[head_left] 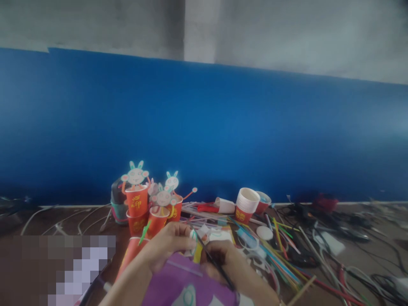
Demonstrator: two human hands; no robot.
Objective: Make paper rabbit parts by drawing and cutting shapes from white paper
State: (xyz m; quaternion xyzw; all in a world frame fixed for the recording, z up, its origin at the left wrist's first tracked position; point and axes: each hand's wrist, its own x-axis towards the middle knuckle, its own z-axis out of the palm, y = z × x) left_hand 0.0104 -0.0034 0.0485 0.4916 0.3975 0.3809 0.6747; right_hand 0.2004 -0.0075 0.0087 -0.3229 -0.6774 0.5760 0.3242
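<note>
Near the middle, my left hand point(175, 244) pinches a small white paper cutout point(193, 238) with green lines. My right hand point(219, 259) is closed around a long, slim black tool point(216, 265), whose exact kind I cannot make out. The tool's far tip lies close to the cutout. A yellow strip point(198, 252) shows between the two hands. Below them is a purple sheet point(172, 278), with another white paper piece point(185, 296) bearing green lines on it.
Red paper cups point(136, 199) with rabbit-like paper figures point(135, 175) stand at left. A cup stack point(247, 206) stands behind my right hand. Colourful sticks point(274, 259) and cables point(360, 276) litter the right side. A blue panel point(204, 136) rises behind the table.
</note>
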